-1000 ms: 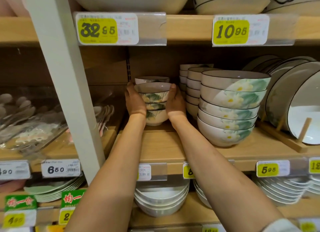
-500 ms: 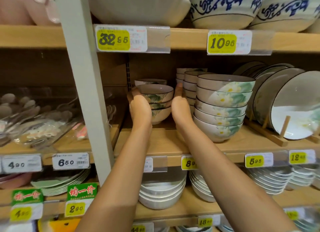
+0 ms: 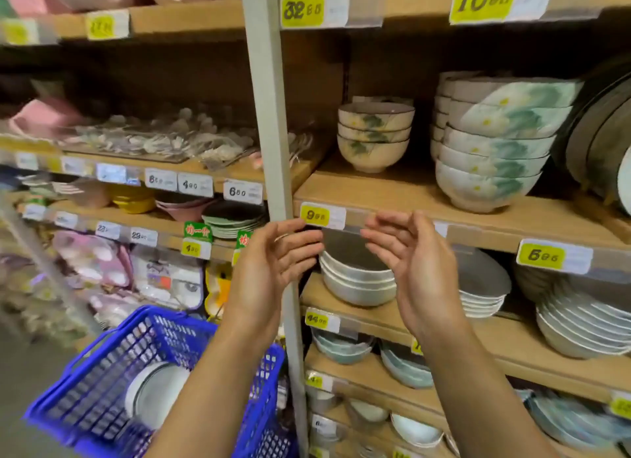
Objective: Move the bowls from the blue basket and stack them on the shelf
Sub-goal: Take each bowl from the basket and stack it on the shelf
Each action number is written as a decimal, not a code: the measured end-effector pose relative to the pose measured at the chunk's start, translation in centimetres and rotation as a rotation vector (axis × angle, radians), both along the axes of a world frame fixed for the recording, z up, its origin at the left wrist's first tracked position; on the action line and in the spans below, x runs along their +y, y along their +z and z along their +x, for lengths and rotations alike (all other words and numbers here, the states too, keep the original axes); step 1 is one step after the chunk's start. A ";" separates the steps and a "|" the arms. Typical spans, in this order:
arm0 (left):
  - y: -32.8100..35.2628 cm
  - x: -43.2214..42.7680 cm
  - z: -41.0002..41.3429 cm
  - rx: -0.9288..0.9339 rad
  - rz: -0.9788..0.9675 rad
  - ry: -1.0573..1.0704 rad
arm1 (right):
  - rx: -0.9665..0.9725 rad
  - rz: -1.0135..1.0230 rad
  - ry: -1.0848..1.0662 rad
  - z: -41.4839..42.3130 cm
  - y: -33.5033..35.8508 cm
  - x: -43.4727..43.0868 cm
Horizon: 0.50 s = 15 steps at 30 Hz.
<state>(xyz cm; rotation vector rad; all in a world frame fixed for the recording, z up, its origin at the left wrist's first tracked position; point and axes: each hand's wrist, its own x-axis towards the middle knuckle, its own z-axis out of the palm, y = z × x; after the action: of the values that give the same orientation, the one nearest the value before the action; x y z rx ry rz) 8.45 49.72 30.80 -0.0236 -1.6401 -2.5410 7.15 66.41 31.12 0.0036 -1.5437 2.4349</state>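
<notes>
A stack of three small cream bowls with green leaf print (image 3: 374, 136) stands on the wooden shelf (image 3: 392, 191), left of a taller stack of larger bowls (image 3: 491, 143) with the same print. My left hand (image 3: 273, 263) and my right hand (image 3: 413, 263) hang in front of the shelf edge, palms facing each other, fingers relaxed, holding nothing. At the lower left is the blue basket (image 3: 112, 348), with white bowls (image 3: 153, 392) lying inside it, partly behind my left forearm.
A grey upright post (image 3: 269, 133) divides the shelving just left of the small bowls. Plates on a rack (image 3: 604, 133) stand at the far right. Lower shelves hold more bowls (image 3: 355, 280) and plates (image 3: 580, 321). Price tags line the shelf edges.
Both hands have let go of the small bowl stack and drawn back and down to the shelf edge. The view has swung left and down, bringing the blue basket into sight.
</notes>
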 end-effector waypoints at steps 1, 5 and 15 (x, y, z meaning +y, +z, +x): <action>-1.2 -0.8 1.4 -0.045 -0.019 0.048 | -0.053 -0.009 0.038 0.9 -1.5 -0.6; -6.0 -5.5 7.7 -0.234 -0.043 0.205 | -0.281 -0.021 0.189 4.3 -7.7 -3.8; -13.4 -19.2 16.4 -0.506 -0.034 0.572 | -0.588 0.215 0.478 6.6 -16.3 -13.9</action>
<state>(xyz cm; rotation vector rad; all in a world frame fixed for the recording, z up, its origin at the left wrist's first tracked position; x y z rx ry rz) 24.83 30.48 17.42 1.0026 -1.5268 -2.1632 13.71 52.48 14.85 -0.3762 -2.2751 2.7679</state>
